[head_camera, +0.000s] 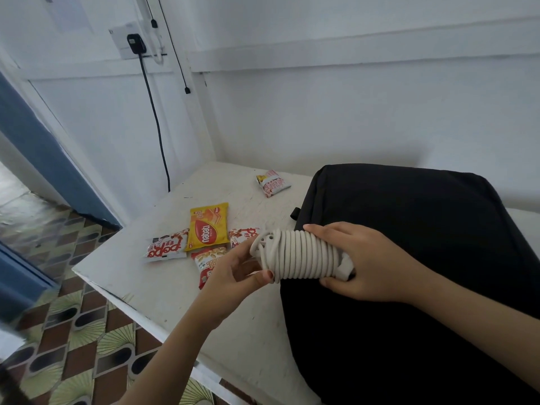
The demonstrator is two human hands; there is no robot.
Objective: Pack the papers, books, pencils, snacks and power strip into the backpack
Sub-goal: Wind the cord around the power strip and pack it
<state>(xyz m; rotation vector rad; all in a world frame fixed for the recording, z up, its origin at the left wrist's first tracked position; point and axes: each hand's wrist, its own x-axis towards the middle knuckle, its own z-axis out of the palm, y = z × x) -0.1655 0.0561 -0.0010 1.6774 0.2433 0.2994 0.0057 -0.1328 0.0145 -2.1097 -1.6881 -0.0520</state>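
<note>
Above the black backpack (409, 258), the power strip (304, 255), wound in its cord, is gripped by both hands, left hand (242, 270) and right hand (368, 264); snacks (208, 226) are spread on the surface (233, 331).

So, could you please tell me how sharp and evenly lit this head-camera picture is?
Head view: the power strip and yellow snack packet are sharp, with legible print; the lower-left edge is blurred; the black backpack shows almost no surface detail; wall lines bow from the wide lens.
</note>
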